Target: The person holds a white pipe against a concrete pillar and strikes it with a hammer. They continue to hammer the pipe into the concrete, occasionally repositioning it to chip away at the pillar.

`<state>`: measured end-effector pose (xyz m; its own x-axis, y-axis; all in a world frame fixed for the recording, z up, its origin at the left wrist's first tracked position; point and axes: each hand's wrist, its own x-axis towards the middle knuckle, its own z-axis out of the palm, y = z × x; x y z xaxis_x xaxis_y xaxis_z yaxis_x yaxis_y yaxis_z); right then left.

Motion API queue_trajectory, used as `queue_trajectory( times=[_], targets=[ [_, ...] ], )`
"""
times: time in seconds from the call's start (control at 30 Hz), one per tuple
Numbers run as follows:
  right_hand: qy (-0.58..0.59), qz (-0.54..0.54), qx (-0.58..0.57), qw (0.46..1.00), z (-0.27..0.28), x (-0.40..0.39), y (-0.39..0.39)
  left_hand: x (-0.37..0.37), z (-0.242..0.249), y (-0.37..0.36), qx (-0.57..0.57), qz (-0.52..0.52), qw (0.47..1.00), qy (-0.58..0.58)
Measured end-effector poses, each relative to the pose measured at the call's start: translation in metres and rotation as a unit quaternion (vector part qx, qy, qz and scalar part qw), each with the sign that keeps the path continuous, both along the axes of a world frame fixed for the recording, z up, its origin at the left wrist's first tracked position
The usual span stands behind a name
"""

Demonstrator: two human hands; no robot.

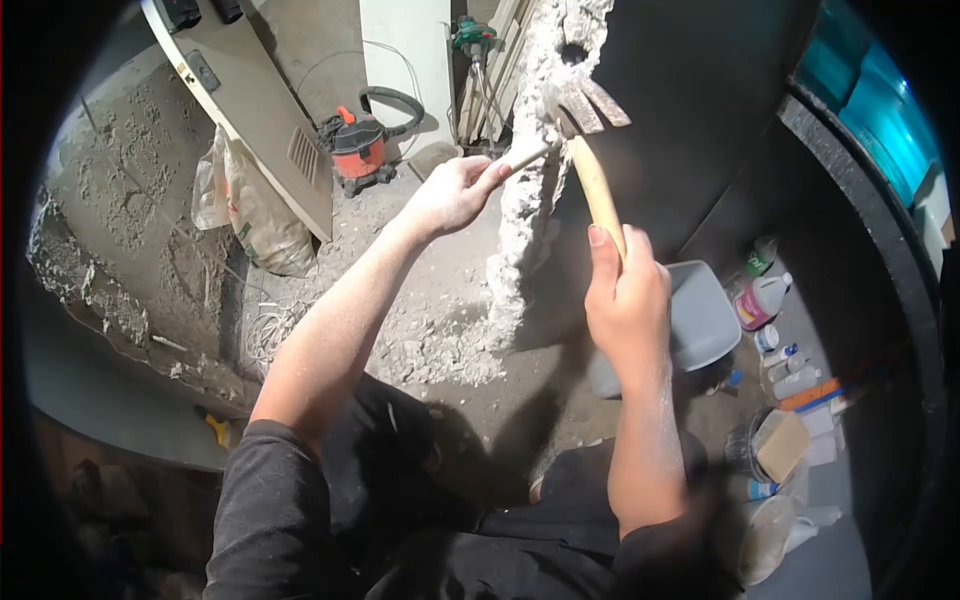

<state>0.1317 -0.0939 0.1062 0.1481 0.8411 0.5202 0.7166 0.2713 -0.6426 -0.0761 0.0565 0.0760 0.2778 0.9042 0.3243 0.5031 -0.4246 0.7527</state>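
My left hand [457, 194] is closed round a thin metal chisel [530, 153], whose far end points at a rough, broken white wall edge [520, 210]. Wrapped round the wooden handle [597, 190] of a claw hammer is my right hand [630, 295]. The hammer's metal head [590, 106] is beside the wall edge, close to the chisel's far end. Whether hammer and chisel touch is hard to tell. A dark round hole shows in the wall above the hammer head.
An orange and black vacuum [358, 152] stands behind a leaning panel [250, 110] and a plastic sack [262, 215]. Rubble [440, 350] lies at the wall's foot. To the right are a grey bin [700, 315], bottles [763, 300] and a black bucket [742, 447].
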Motion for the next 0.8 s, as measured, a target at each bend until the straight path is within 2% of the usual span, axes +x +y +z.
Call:
queue_trajectory(
  times=[0.03,0.1,0.17,0.23,0.27,0.3,0.37,0.4,0.5,0.63,0.67,0.7,0.77,0.8],
  targets=[
    [-0.005,0.001,0.007,1.0,0.009,0.0,-0.003,0.001,0.006,-0.005,-0.002,0.009,1.0,-0.002],
    [0.03,0.027,0.11,0.993,0.021,-0.004,-0.009,0.002,0.012,-0.005,-0.009,0.008,1.0,0.004],
    [-0.001,0.024,0.194,0.981,0.042,-0.006,-0.006,0.001,0.012,-0.007,-0.022,0.004,1.0,0.019],
    [-0.008,0.036,0.179,0.983,0.065,-0.007,-0.004,0.002,0.007,-0.003,-0.009,0.018,1.0,0.013],
    [-0.013,0.021,0.097,0.995,0.073,-0.007,-0.007,0.002,0.004,-0.002,-0.008,0.015,1.0,0.013],
    [-0.014,0.017,0.101,0.995,0.064,-0.004,-0.003,0.001,0.001,0.001,-0.003,0.017,1.0,0.014],
    [-0.111,0.0,0.055,0.992,0.029,0.007,0.014,0.002,-0.001,0.002,-0.007,0.028,1.0,0.009],
    [-0.149,-0.005,-0.055,0.987,0.031,0.007,0.012,0.005,0.0,0.001,-0.007,0.032,0.999,0.009],
    [-0.131,-0.022,-0.069,0.989,0.041,0.009,0.003,0.007,-0.001,-0.003,-0.011,0.028,0.999,-0.013],
    [-0.083,-0.01,0.036,0.996,0.063,0.0,-0.008,0.009,-0.006,-0.002,-0.019,0.024,0.999,-0.021],
    [-0.092,-0.016,0.109,0.99,0.05,-0.001,-0.001,0.009,-0.01,-0.002,0.013,0.027,0.999,-0.025],
    [-0.093,-0.017,0.114,0.989,0.036,0.001,0.005,0.01,-0.017,0.001,0.047,0.031,0.998,-0.029],
    [-0.124,-0.01,0.012,0.992,0.006,0.009,0.014,0.011,-0.026,0.001,-0.025,0.012,0.997,-0.069],
    [-0.108,-0.001,-0.021,0.994,-0.01,0.013,0.016,0.012,-0.031,-0.004,-0.125,-0.023,0.975,-0.182]
  ],
)
